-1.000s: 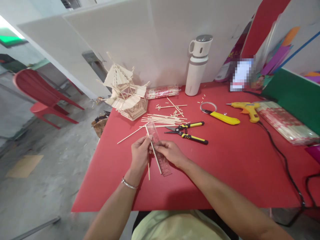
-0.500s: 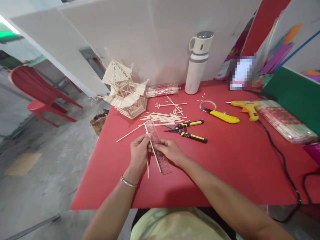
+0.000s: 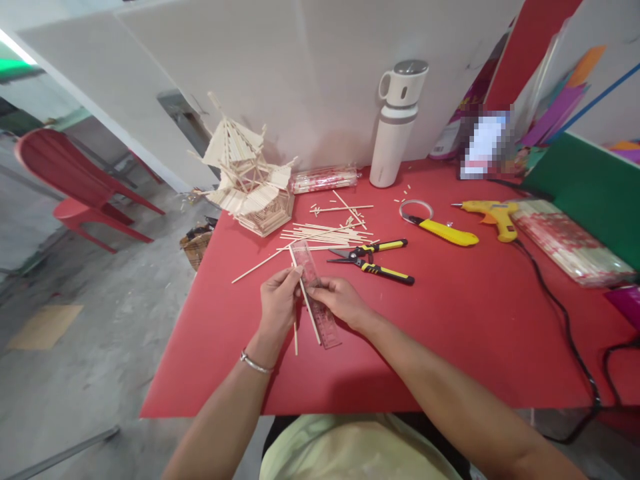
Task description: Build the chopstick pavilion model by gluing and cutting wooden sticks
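My left hand [image 3: 281,295] pinches a thin wooden stick [image 3: 311,312] that lies along the left edge of a clear plastic ruler [image 3: 329,331]. The ruler is gripped by my right hand [image 3: 337,300], thumb on top. A second stick [image 3: 296,339] pokes out below my left fingers; whether they hold it too I cannot tell. Just beyond my hands lie a pile of loose sticks [image 3: 325,235] and black-and-yellow pruning shears [image 3: 373,260] with their blades apart.
A stick-built pagoda model [image 3: 250,180] stands at the back left by a wrapped stick bundle [image 3: 325,180]. Behind are a white flask [image 3: 394,127], a yellow cutter [image 3: 447,232], a corded glue gun [image 3: 493,215] and another stick pack [image 3: 570,243]. A red chair [image 3: 85,180] is off left.
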The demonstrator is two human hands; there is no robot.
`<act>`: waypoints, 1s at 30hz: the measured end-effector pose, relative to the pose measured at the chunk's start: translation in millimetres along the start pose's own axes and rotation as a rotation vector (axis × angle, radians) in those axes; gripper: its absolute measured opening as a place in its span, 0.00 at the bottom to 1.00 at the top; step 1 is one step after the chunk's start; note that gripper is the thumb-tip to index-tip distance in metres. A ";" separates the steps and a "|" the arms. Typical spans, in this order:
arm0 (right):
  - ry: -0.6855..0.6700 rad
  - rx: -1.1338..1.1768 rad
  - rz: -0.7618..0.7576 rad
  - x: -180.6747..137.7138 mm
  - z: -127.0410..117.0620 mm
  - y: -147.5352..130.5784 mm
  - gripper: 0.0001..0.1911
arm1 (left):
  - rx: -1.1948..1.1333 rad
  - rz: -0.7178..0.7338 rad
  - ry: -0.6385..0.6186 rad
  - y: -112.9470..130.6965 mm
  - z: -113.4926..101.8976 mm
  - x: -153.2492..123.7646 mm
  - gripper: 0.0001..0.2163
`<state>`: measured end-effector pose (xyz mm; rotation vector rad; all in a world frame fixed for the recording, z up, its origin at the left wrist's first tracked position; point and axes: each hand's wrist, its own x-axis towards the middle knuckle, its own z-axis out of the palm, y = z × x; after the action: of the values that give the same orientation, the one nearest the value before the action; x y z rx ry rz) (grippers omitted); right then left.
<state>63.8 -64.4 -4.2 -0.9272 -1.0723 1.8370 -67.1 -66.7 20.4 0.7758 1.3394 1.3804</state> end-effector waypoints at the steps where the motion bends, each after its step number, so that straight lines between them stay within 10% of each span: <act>1: 0.003 0.002 0.004 0.0 0.1 0.0 0.13 | -0.001 -0.002 -0.001 0.3 0.1 -0.2 0.17; 30: 0.003 0.015 0.014 0.5 0.7 0.3 0.13 | -0.022 -0.004 -0.015 -3.4 -1.6 1.2 0.16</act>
<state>62.9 -64.3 -4.3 -0.9306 -1.0511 1.8528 -68.2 -66.5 16.6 0.7668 1.3111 1.3817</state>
